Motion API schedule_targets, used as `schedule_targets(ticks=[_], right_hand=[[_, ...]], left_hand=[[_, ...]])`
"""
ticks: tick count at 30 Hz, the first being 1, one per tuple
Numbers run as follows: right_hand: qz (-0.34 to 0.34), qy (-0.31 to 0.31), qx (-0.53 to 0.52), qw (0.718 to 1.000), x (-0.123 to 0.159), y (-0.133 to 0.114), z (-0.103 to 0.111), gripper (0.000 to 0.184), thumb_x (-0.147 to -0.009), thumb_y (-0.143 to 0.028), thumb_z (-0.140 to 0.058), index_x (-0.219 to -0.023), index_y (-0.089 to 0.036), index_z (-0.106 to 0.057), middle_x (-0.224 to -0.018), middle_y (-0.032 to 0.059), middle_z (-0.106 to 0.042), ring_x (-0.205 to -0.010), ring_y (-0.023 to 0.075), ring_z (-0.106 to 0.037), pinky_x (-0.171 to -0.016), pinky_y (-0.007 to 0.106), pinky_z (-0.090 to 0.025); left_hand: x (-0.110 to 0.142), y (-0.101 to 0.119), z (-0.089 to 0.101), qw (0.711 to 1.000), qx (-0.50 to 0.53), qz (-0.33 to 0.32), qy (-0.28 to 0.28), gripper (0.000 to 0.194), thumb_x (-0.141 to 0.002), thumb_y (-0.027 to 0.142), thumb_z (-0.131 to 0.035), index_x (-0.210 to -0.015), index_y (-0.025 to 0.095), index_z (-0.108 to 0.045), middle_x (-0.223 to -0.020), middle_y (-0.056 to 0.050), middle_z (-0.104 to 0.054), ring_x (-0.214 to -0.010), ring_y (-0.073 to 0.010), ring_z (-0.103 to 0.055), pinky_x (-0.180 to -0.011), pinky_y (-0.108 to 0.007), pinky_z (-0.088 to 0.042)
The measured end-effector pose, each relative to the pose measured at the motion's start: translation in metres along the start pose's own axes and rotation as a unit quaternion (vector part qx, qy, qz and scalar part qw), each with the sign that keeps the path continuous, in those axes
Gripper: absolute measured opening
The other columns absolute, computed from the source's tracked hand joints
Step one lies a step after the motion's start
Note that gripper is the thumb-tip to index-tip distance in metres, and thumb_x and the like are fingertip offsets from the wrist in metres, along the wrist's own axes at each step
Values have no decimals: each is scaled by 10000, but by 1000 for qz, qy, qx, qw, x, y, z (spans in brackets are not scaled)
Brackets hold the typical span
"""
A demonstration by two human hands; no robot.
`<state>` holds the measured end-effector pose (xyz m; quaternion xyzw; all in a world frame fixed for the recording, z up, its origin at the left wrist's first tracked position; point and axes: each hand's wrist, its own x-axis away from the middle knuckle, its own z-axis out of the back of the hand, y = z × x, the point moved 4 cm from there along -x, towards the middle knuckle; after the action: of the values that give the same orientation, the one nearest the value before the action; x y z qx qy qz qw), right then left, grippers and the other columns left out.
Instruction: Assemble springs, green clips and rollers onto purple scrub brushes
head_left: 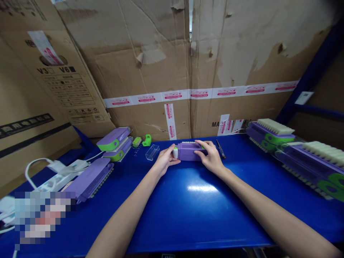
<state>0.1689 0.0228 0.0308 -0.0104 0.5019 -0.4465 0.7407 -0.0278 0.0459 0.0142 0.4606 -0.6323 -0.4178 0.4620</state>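
Both hands hold a purple brush-like unit [186,154] with pale bristles along its top side, level over the blue table. My left hand [164,159] grips its left end, where a white and green end part [175,152] shows between thumb and fingers. My right hand [211,154] is wrapped round the right end, thumb on the purple front face. A dark pen-like tool [220,149] lies just right of that hand. To the left are a clear plastic box [152,152], a bright green bracket [147,140] and a small green part [137,142] beside tiny scattered pieces.
Similar purple units are stacked at the left [114,139], with another [90,175] nearer me. More lie at the right [303,161], bristles up. A white power strip [60,177] with cables sits far left. Cardboard [147,71] walls the back of the blue table [204,215].
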Motion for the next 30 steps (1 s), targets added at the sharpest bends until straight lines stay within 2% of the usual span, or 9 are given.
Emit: schedule_targets(ticks=[6,11,14,16,18,21,24,28,30], right_hand=[[-10,-9,-8,1000,-1,-2,-1,393,-836,-272,-539,-1228,-257,-541,-1040,95,-629,-969,269,-551,-853,461,-446],[-30,1,8,1000,-3,2,-1,415,-835,-286,-543,-1247,-237,-520,-1037,110,-634,-988,276,-549,-858,470,-437],[-44,16,24,999,-4,7,0,414,-827,-281,-554,-1237,-225,-533,-1018,113,-646,-970,276,-553,-848,462,-440],[-60,36,39,997,-5,12,3,411,-817,-286,-563,-1224,-232,-544,-1008,106,-658,-956,281,-555,-845,471,-434],[-72,48,51,995,-6,18,6,414,-811,-293,-566,-1221,-234,-547,-1014,102,-666,-953,287,-555,-846,479,-427],[-81,47,55,994,-7,23,8,434,-806,-295,-565,-1233,-223,-536,-1026,104,-667,-962,288,-556,-849,476,-423],[-77,42,54,995,-7,24,8,436,-806,-290,-567,-1237,-235,-527,-1021,93,-672,-975,287,-556,-858,473,-420],[-65,30,52,996,-7,22,6,444,-804,-274,-576,-1241,-229,-520,-1025,90,-677,-987,289,-556,-863,471,-422],[-59,23,57,996,-7,21,6,448,-803,-269,-580,-1243,-221,-520,-1033,93,-676,-989,286,-558,-863,468,-424]], left_hand=[[1,1,0,1000,-10,7,1,463,-709,557,-645,-951,163,-612,-741,-56,-646,-594,-137,-600,-686,-380,-569],[1,0,-1,999,-27,-21,-5,577,-748,677,-488,-975,167,-633,-923,-116,-664,-769,-207,-619,-658,-396,-567],[2,7,4,993,-38,-87,67,547,-723,675,-520,-693,140,-628,-907,-136,-662,-876,-244,-608,-639,-356,-558],[4,13,6,983,-41,-138,117,586,-711,676,-525,-456,150,-484,-781,-129,-646,-855,-236,-600,-612,-312,-543],[5,18,5,977,-48,-168,125,625,-714,680,-510,-382,165,-384,-689,-110,-616,-774,-208,-590,-574,-280,-520],[3,20,7,966,-96,-204,129,598,-738,666,-482,-411,167,-437,-649,-82,-600,-650,-164,-558,-519,-244,-459],[5,25,14,910,-242,-291,169,532,-806,580,-453,-454,182,-488,-607,-52,-578,-619,-152,-533,-592,-263,-429],[12,34,21,767,-465,-381,223,428,-869,427,-424,-521,205,-536,-661,-57,-569,-755,-194,-530,-751,-304,-392],[14,38,24,718,-526,-387,239,382,-875,394,-418,-587,206,-584,-735,-81,-583,-840,-227,-521,-779,-320,-382]])
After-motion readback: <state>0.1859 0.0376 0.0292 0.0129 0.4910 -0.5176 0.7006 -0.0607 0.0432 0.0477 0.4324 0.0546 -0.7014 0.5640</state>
